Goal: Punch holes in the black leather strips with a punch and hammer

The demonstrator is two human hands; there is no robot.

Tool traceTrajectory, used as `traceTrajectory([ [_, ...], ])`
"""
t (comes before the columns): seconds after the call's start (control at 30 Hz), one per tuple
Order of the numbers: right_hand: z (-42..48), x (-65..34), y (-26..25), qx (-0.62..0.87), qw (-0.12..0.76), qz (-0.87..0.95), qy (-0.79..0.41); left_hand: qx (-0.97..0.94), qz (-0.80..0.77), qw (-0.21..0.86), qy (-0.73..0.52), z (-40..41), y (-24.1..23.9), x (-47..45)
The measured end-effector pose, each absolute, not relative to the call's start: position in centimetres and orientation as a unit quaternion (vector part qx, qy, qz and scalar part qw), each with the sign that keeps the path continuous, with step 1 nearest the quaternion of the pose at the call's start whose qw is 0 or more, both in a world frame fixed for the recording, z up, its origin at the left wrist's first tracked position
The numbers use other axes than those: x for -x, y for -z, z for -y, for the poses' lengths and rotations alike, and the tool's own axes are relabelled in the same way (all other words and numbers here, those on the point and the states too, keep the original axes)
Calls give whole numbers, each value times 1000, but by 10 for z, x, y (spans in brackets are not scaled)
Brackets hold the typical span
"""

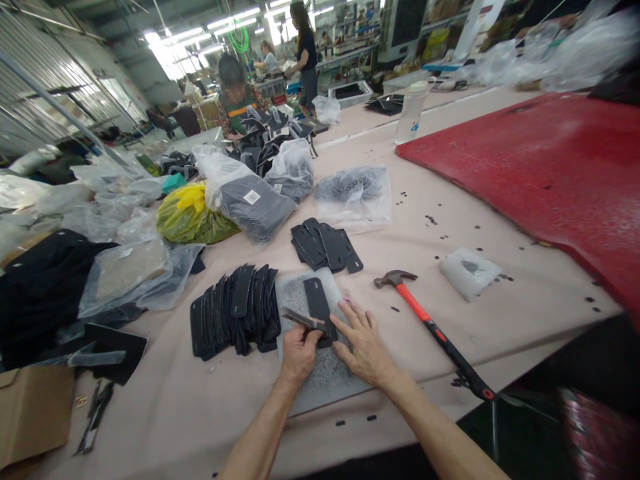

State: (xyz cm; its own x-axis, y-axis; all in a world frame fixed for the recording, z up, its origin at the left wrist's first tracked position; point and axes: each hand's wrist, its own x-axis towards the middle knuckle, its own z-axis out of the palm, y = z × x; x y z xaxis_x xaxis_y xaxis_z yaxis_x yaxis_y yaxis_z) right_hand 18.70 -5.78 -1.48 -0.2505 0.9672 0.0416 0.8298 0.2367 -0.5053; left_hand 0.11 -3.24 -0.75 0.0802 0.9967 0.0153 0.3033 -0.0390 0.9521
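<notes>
your left hand (300,353) is closed around a narrow metal tool (300,319), its fingers and thumb pinching one end while the other end points away to the left. your right hand (363,341) is open and spread flat, gripping nothing, its fingertips at the right edge of the black piece (317,300). that piece lies on a grey board (330,383), partly under the tool and your left hand. the board rests on the pale surface (180,413).

just left of the board you have a long row of black pieces (235,310), packed close together, and beyond its far edge a smaller fanned pile (326,245). to your right a claw hammer (433,327) lies with its head away from you, and past it sits a white packet (470,273) with small dark bits (431,220) scattered nearby.
</notes>
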Motion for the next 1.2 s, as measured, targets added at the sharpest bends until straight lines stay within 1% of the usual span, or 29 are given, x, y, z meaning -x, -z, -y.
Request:
traceTrajectory([
  [0.4, 57, -179, 5, 618, 186, 743, -176, -657, -537, 356, -390, 36, 10, -5],
  [0.6, 58, -178, 7, 613, 185, 747, -180, -739, -510, 217, -383, 39, 15, -11],
  [0.7, 60, -180, 4, 598, 187, 759, -179, -759, -502, 176, -375, 40, 15, -14],
  [0.8, 62, -197, -4, 597, 208, 760, -150, -763, -510, 164, -362, 41, 16, -16],
  [0.9, 66, -236, -9, 661, 229, 710, -80, -759, -521, 165, -354, 42, 19, -16],
  [0.97, 69, -267, -8, 722, 197, 662, -33, -757, -529, 165, -345, 42, 21, -15],
  [1.03, 72, -296, -3, 766, 132, 629, -23, -758, -535, 165, -335, 43, 22, -15],
  [1.1, 73, -315, 2, 790, 95, 601, -72, -757, -537, 167, -331, 44, 21, -16],
  [1.13, 73, -321, 3, 803, 106, 571, -134, -756, -538, 170, -331, 44, 21, -16],
  [1.2, 70, -324, 0, 809, 164, 476, -302, -754, -540, 175, -330, 44, 18, -17],
])
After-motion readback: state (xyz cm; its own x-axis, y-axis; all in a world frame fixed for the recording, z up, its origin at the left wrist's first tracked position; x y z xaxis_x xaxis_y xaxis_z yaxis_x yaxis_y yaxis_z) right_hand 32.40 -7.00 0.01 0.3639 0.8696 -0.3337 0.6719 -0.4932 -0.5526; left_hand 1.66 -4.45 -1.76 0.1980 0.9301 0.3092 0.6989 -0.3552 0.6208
